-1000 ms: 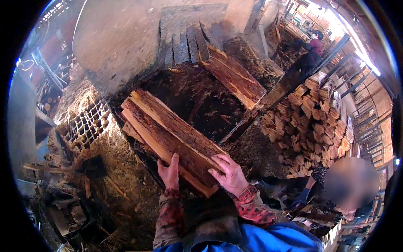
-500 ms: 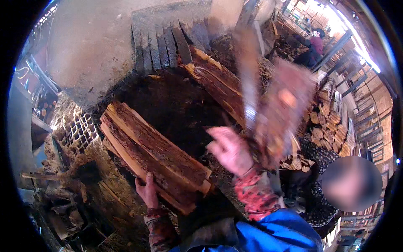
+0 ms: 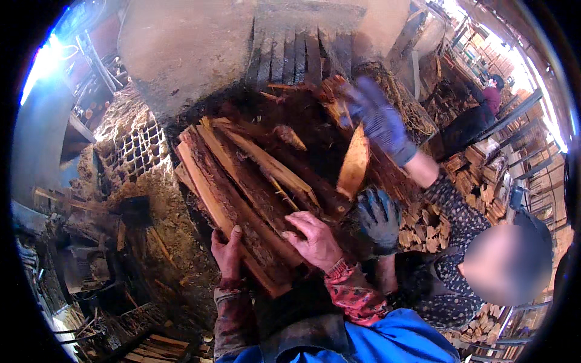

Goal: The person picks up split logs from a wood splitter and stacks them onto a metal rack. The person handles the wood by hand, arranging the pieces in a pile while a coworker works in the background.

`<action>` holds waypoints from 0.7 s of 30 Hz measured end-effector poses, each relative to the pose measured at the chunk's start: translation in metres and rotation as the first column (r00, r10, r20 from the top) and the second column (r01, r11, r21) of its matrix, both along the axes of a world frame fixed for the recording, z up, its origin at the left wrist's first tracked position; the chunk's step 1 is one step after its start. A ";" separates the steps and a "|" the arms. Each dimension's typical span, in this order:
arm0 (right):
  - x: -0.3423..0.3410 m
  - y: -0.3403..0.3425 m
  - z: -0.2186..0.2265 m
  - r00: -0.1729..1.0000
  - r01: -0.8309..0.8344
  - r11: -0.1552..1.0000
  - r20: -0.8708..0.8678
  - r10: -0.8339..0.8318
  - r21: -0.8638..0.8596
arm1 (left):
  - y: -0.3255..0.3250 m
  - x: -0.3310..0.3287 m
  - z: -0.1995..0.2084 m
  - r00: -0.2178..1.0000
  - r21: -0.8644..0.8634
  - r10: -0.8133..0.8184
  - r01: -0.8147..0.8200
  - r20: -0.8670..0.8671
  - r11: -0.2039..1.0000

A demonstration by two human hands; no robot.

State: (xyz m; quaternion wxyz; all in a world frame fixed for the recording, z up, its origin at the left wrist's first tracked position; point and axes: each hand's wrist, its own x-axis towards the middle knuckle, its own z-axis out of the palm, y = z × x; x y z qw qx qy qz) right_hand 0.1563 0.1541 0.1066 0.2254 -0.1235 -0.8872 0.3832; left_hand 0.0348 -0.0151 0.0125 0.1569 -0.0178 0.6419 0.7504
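Observation:
Several long bark-covered wood slabs (image 3: pixel 233 187) with pale cut edges lie side by side in front of me, their near ends close to my body. My left hand (image 3: pixel 227 253) grips the left edge of the near slabs, thumb on top. On the right side of the same slabs is my right hand (image 3: pixel 313 240), its fingers bent over the edge. Beyond it lie loose split pieces, among them a pale pointed piece (image 3: pixel 354 162). A co-worker's blue-grey glove (image 3: pixel 379 219) and blurred purple-blue glove (image 3: pixel 378 118) are over the wood to the right.
A co-worker in a dotted sleeve (image 3: pixel 463 199) leans in close on my right. Stacked firewood (image 3: pixel 423 227) stands beside them. Dark upright strips (image 3: pixel 296 54) hang from a pale panel (image 3: pixel 187 54) ahead. At left is a dusty metal grid (image 3: pixel 142 148). Another person (image 3: pixel 478 115) is far right.
My right hand has come down from the air onto the slabs. More split pieces now lie beyond them. The co-worker's gloved hands have come over the wood, and the view has shifted.

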 end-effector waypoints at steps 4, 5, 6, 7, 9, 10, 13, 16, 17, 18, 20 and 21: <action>0.013 0.009 0.001 0.986 0.152 0.985 0.053 -0.157 0.082 | 0.002 -0.002 0.008 1.000 0.014 -0.006 0.006 -0.004 1.000; 0.018 0.011 0.005 0.979 0.188 0.979 0.061 -0.193 0.073 | 0.001 -0.002 0.009 1.000 0.040 -0.015 0.016 -0.021 0.999; 0.022 0.015 0.006 0.973 0.218 0.970 0.049 -0.225 0.110 | 0.000 -0.004 0.002 1.000 0.015 -0.019 0.019 0.002 1.000; 0.029 0.021 0.008 0.964 0.255 0.956 0.034 -0.262 0.146 | 0.001 -0.005 0.005 1.000 -0.022 -0.016 0.016 -0.007 1.000; 0.049 0.034 0.001 0.938 0.325 0.923 0.050 -0.342 0.205 | 0.002 -0.004 0.010 1.000 -0.100 -0.013 0.010 -0.025 0.995; 0.061 0.038 -0.002 0.922 0.355 0.904 0.072 -0.381 0.237 | 0.002 -0.004 0.011 0.999 -0.070 -0.015 0.011 -0.045 0.997; 0.098 0.043 -0.013 0.861 0.384 0.872 0.224 -0.457 0.303 | 0.001 -0.002 0.009 0.996 0.026 0.001 0.001 -0.086 1.000; 0.115 0.038 -0.019 0.790 0.382 0.881 0.397 -0.468 0.278 | 0.003 -0.001 0.003 0.997 0.109 0.023 -0.015 -0.079 0.994; 0.119 0.040 -0.027 0.813 0.397 0.898 0.382 -0.441 0.191 | 0.004 -0.001 0.007 0.997 0.116 0.010 -0.001 -0.073 0.993; 0.123 0.044 -0.041 0.835 0.406 0.908 0.363 -0.415 0.104 | 0.006 -0.001 0.010 0.998 0.122 -0.004 0.012 -0.066 0.992; 0.117 0.044 -0.047 0.855 0.422 0.892 0.258 -0.451 0.162 | 0.007 -0.001 0.008 0.997 0.120 0.004 0.006 -0.083 0.993; 0.111 0.043 -0.043 0.868 0.418 0.899 0.234 -0.437 0.129 | 0.005 -0.001 0.007 0.996 0.113 0.013 -0.003 -0.091 0.994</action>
